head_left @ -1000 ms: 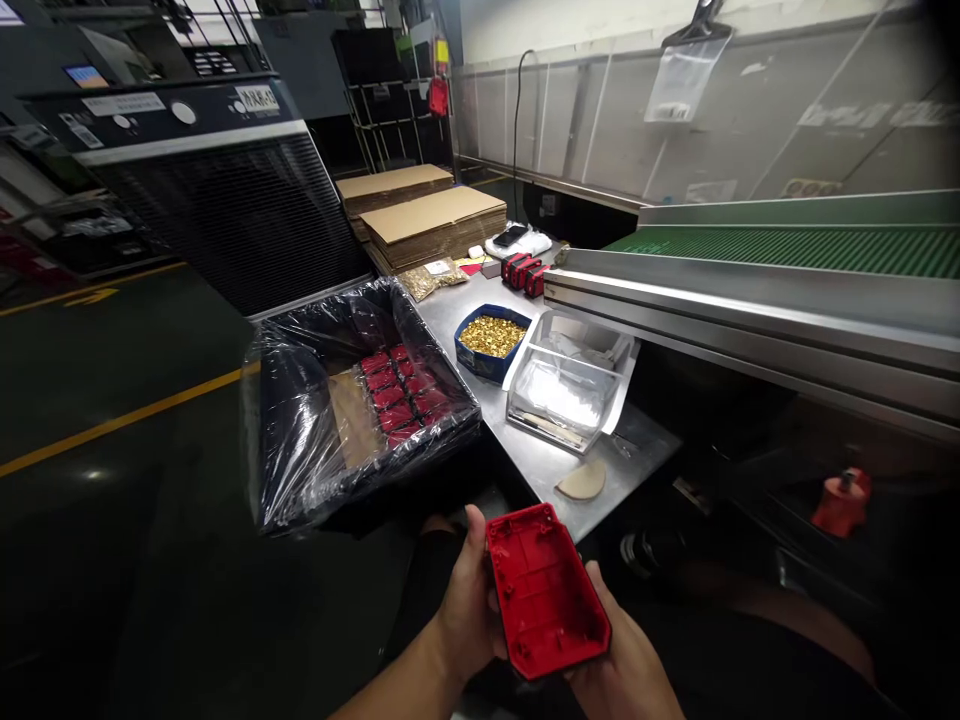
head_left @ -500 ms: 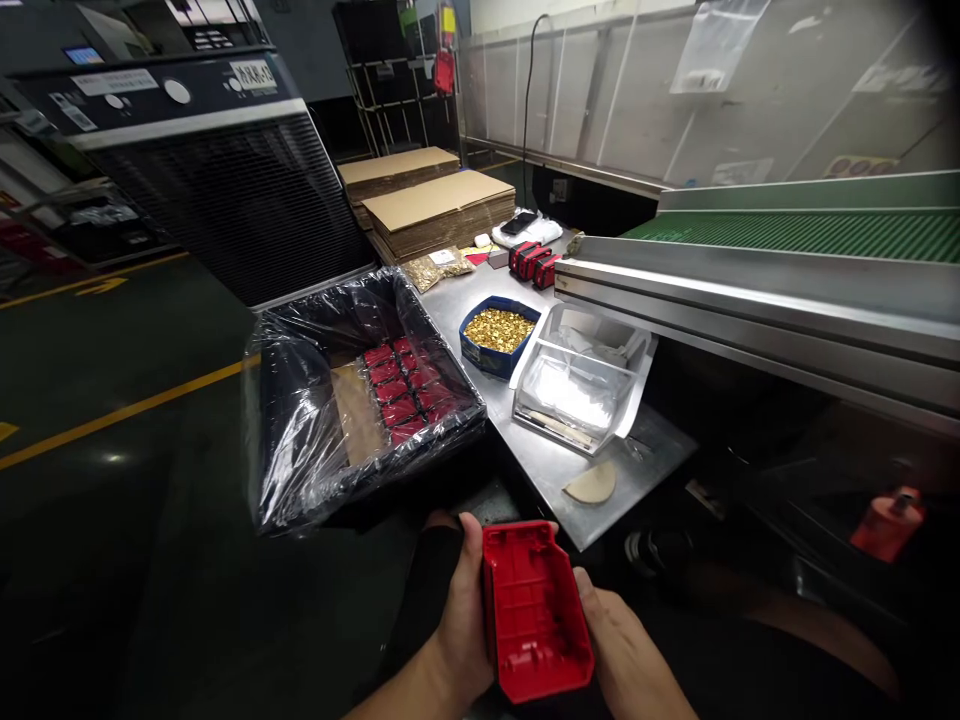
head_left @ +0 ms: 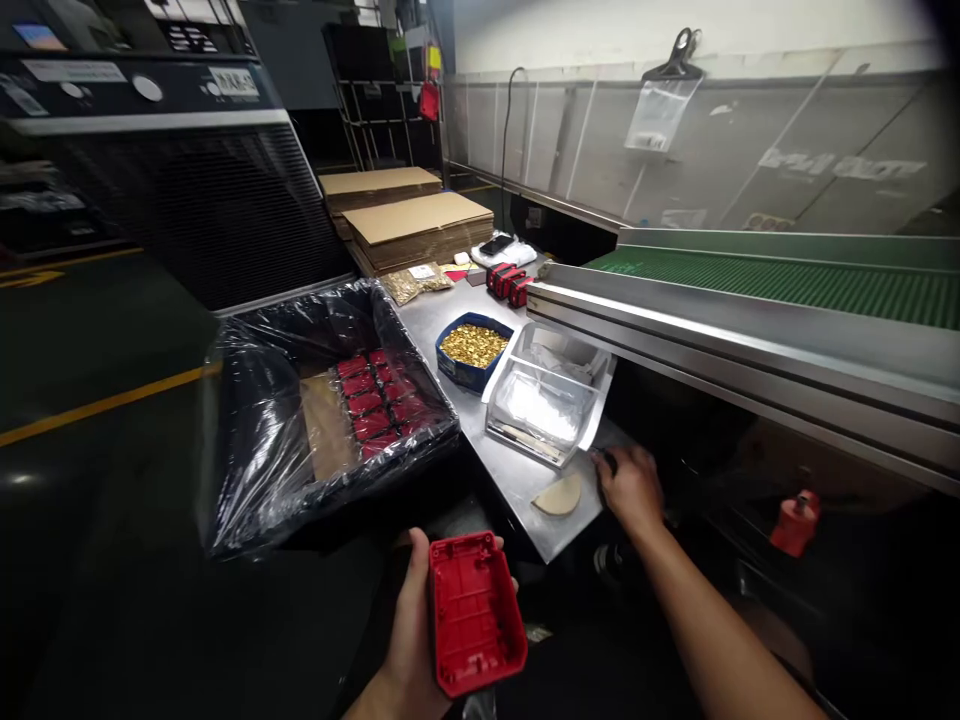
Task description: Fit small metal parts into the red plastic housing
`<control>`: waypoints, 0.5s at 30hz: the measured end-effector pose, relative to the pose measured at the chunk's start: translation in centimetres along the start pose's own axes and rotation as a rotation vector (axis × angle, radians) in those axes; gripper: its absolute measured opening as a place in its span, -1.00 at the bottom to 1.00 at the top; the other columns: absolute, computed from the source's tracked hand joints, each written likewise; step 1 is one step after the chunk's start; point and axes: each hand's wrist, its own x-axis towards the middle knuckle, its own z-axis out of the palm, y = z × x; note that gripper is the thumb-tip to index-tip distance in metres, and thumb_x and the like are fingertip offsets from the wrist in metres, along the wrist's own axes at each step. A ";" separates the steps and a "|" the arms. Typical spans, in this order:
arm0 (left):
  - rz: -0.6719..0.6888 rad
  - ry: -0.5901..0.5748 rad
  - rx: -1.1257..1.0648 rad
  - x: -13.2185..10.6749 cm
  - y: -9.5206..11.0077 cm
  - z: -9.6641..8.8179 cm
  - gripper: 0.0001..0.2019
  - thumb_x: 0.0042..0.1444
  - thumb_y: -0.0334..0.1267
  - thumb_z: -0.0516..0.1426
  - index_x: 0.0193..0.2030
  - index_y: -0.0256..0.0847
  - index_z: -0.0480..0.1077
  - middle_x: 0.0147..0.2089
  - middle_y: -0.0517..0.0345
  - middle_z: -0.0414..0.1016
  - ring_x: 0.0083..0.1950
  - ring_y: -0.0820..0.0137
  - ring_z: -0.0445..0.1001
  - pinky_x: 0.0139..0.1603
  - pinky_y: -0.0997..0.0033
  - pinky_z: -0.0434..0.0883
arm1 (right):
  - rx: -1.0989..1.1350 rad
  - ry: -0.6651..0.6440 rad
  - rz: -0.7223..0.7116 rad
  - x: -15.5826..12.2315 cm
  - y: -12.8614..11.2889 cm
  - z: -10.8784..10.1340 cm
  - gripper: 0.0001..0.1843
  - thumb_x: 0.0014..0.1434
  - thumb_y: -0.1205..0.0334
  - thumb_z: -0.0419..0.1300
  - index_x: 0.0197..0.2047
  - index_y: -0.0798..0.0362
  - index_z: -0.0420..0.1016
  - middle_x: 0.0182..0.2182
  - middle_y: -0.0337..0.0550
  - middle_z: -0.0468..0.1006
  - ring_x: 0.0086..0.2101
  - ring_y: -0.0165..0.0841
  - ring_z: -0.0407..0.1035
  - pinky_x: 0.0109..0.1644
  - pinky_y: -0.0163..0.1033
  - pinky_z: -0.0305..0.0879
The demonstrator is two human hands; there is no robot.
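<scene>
My left hand [head_left: 409, 630] is wrapped around a red plastic housing shell [head_left: 478, 615], with its hollow, ribbed inside facing up. The thumb lies along its left edge and fingertips show at its right side. At the right edge of the metal table [head_left: 502, 470], my right hand [head_left: 631, 488] has its fingers curled down at the surface, next to a small dark thing. What they grip is hidden. Close to it are a tan half-round pad [head_left: 557, 496] and a clear-fronted white bin [head_left: 544, 400] with plastic bags inside. A blue tray [head_left: 461, 376] of small brass-coloured parts stands farther back.
A plastic-lined crate [head_left: 247, 500] on the left holds several red parts [head_left: 367, 402]. Cardboard stacks [head_left: 420, 225], a bag of brass parts [head_left: 416, 283] and red-and-black pieces [head_left: 506, 282] sit at the back. A green conveyor [head_left: 750, 285] slopes along the right.
My right hand has let go of the red shell and reached forward and right to the table edge. The left hand still holds the shell. The view has shifted rightward.
</scene>
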 end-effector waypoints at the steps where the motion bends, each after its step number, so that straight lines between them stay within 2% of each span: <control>1: -0.010 -0.018 -0.010 0.0 0.0 -0.3 -0.21 0.23 0.32 -0.08 0.04 -0.49 0.48 -0.26 -0.26 0.63 -0.33 0.16 0.61 -0.34 0.27 0.55 | 0.018 0.003 -0.004 -0.2 0.3 0.0 -0.51 0.08 -0.05 0.14 -0.13 0.18 0.59 -0.11 0.23 0.48 0.07 0.17 0.27 0.26 0.30 0.16; 3: -0.039 -0.041 -0.019 -0.1 -0.1 -0.8 -0.15 0.20 0.37 -0.11 0.06 -0.50 0.47 -0.21 -0.31 0.62 -0.22 0.09 0.62 -0.23 0.21 0.56 | 0.071 0.025 0.012 -1.0 0.7 -0.3 -0.52 0.08 -0.07 0.15 -0.17 0.19 0.58 -0.16 0.20 0.51 -0.02 0.10 0.36 0.20 0.26 0.24; 5: -0.041 -0.041 0.003 -0.2 -0.2 -1.3 -0.12 0.16 0.41 -0.10 0.10 -0.48 0.44 -0.14 -0.34 0.62 -0.12 0.04 0.61 -0.12 0.14 0.56 | 0.139 0.054 0.048 -2.3 0.3 -1.0 -0.48 0.11 -0.13 0.14 -0.12 0.17 0.54 -0.17 0.16 0.53 -0.12 0.01 0.43 0.11 0.20 0.35; 7: -0.017 -0.034 0.045 -0.3 -0.5 -1.7 -0.11 0.11 0.45 -0.05 0.12 -0.44 0.44 -0.09 -0.33 0.61 -0.08 0.01 0.60 -0.06 0.07 0.54 | 0.221 0.046 0.068 -4.0 -1.3 -2.1 -0.45 0.17 -0.19 0.11 -0.02 0.09 0.48 -0.15 0.08 0.56 -0.19 -0.10 0.48 -0.03 0.07 0.46; 9: 0.004 -0.042 0.102 -0.5 -0.9 -1.8 -0.09 0.04 0.48 0.00 0.08 -0.43 0.45 -0.08 -0.34 0.60 -0.10 -0.02 0.60 -0.05 0.03 0.54 | 0.323 -0.040 0.042 -6.1 -4.0 -3.7 -0.50 0.21 -0.19 0.11 0.03 -0.01 0.43 -0.17 -0.04 0.60 -0.24 -0.21 0.51 -0.16 -0.10 0.51; 11: 0.011 -0.061 0.172 -0.7 -1.2 -1.8 -0.05 -0.03 0.52 0.02 0.04 -0.46 0.47 -0.10 -0.36 0.60 -0.14 -0.03 0.60 -0.08 0.01 0.54 | 0.395 -0.175 -0.067 -8.3 -7.5 -5.5 -0.61 0.24 -0.11 0.15 0.02 -0.06 0.45 -0.18 -0.12 0.61 -0.25 -0.29 0.52 -0.17 -0.21 0.50; 13: 0.050 -0.072 0.248 -1.1 -1.4 -1.8 -0.05 -0.03 0.52 0.01 0.02 -0.47 0.47 -0.12 -0.35 0.60 -0.16 -0.01 0.60 -0.09 0.04 0.54 | 0.347 -0.278 -0.301 -10.4 -10.9 -7.4 -0.69 0.27 0.03 0.17 0.04 -0.10 0.46 -0.15 -0.15 0.60 -0.19 -0.33 0.51 -0.11 -0.27 0.49; 15: 0.116 -0.094 0.303 -1.4 -1.4 -1.7 -0.08 0.02 0.50 -0.01 0.01 -0.46 0.48 -0.13 -0.30 0.61 -0.14 0.04 0.59 -0.06 0.11 0.52 | 0.245 -0.340 -0.561 -12.0 -13.9 -8.7 -0.69 0.28 0.16 0.17 0.10 -0.09 0.43 -0.13 -0.14 0.58 -0.17 -0.35 0.49 -0.10 -0.28 0.48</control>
